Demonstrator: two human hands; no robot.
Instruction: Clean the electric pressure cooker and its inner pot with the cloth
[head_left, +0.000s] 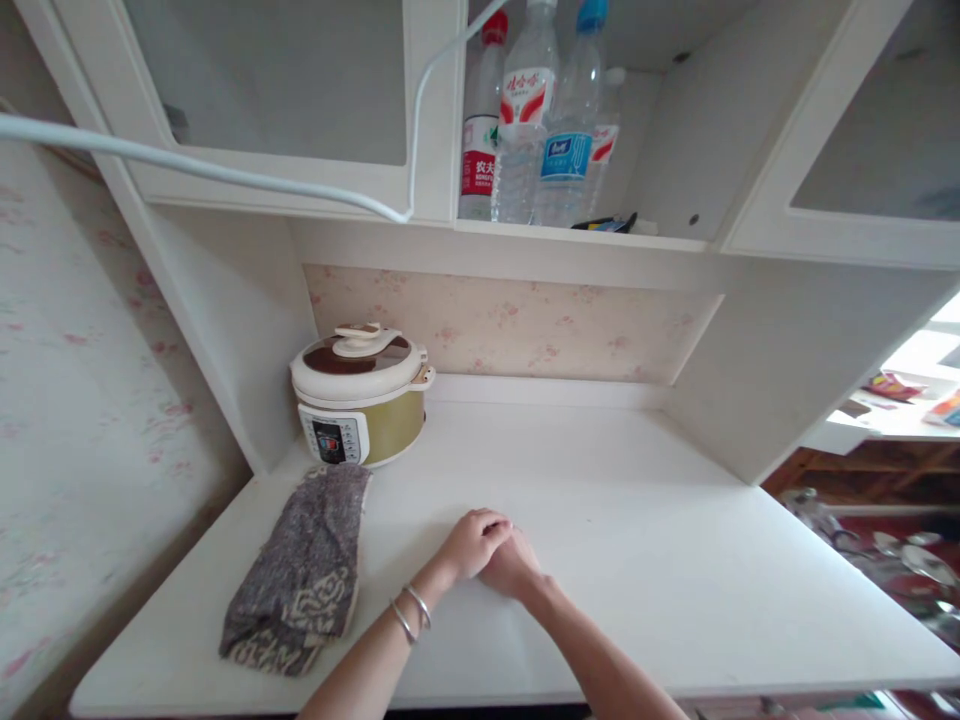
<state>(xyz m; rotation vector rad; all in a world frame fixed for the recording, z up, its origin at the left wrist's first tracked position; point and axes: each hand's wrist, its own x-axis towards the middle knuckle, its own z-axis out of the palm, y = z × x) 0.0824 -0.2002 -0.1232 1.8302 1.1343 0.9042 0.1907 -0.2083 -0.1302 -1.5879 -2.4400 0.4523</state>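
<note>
The left hand point(472, 543) lies over the right hand point(517, 568) on the countertop point(637, 540), a towel point(304, 570) to their left. Ahead and left of them, behind the towel, stands an electric pressure cooker point(394, 425); above and beyond, water bottles point(568, 155) stand in an open cupboard point(686, 150).

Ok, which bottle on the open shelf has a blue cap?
The bottle with the blue label; of the other three, one has a red cap, two have white caps.

Open across the right half of the tabletop point(660, 530) to the side panel point(772, 370). Blocked at left by the folded cloth point(306, 565) and cooker point(394, 420), above by the overhead cabinet point(441, 150).
</note>
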